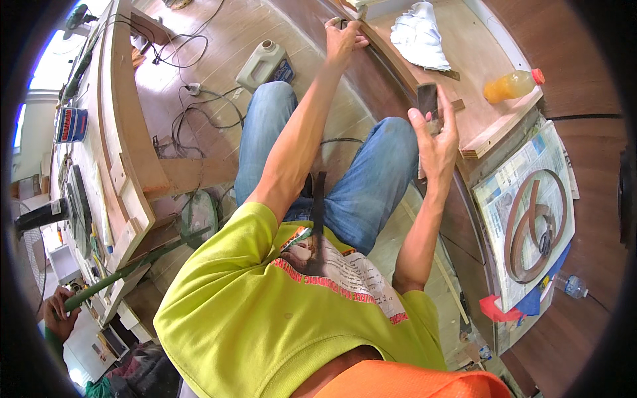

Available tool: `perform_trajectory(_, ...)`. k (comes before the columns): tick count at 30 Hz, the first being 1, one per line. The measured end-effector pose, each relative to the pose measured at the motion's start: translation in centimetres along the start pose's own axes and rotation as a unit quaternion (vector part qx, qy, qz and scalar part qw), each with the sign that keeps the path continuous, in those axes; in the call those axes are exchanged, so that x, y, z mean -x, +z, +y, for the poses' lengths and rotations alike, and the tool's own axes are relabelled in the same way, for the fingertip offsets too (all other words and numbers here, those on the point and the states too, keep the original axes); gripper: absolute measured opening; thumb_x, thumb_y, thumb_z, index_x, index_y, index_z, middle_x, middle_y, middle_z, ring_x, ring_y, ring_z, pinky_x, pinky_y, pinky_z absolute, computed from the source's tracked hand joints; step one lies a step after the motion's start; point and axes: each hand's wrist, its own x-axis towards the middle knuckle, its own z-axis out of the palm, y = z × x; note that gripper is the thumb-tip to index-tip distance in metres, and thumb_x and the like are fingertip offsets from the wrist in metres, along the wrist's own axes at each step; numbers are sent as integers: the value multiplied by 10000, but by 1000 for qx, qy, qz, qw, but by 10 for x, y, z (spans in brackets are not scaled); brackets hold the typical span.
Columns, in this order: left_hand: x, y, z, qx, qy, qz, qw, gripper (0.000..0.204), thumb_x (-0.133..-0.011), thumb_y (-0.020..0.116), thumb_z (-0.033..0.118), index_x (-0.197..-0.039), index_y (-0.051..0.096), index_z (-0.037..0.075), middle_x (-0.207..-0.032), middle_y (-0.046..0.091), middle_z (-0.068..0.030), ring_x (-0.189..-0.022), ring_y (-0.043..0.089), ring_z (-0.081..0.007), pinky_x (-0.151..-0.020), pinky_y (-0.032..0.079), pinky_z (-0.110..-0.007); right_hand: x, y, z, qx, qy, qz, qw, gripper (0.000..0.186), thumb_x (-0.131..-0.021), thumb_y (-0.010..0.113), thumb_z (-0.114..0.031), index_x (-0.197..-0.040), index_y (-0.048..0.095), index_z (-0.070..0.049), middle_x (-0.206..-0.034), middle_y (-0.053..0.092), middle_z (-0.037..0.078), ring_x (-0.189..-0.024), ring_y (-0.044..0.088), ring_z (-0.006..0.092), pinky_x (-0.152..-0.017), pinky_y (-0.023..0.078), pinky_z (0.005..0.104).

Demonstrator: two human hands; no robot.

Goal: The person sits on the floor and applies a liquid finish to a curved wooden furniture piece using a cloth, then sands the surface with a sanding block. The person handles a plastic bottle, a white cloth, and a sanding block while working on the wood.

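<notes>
My left hand is at the far edge of a long wooden panel. Its fingers are curled against that edge, and what they grip is mostly hidden. A small tan tip shows just beyond them. On the right, my right hand is closed on a small dark rectangular block, held upright between thumb and fingers beside the panel's near end. A crumpled white cloth and a bottle of yellow-orange liquid with a red cap lie on the panel, beyond the block.
A grey jug stands on the floor near my knee, beside black cables. Newspaper with coiled brown edging strip lies right. Another person's hand grips a green pole at left, beside a wooden bench.
</notes>
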Motion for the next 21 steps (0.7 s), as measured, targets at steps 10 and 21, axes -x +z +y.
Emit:
perform_trajectory(10, -5, -20, -7, 59, -9, -100, 993, 837, -966, 629, 32, -1517, 5, -57, -1110, 601, -258, -835, 705, -279, -726, 664, -395, -121, 72, 16, 270, -37, -123, 954, 609, -855, 747, -419, -1401, 632, -174, -1187, 700, 200, -1090, 678, 364, -933, 532, 449)
perform_trajectory(21, 13, -16, 6, 89, -21, -75, 993, 845, -924, 718, 29, -1504, 110, -58, -1065, 668, -164, -884, 694, -202, -730, 607, -317, -165, 118, 24, 413, -17, -168, 895, 603, -901, 729, -449, -1378, 651, -89, -1048, 753, 237, -937, 739, 347, -863, 551, 411)
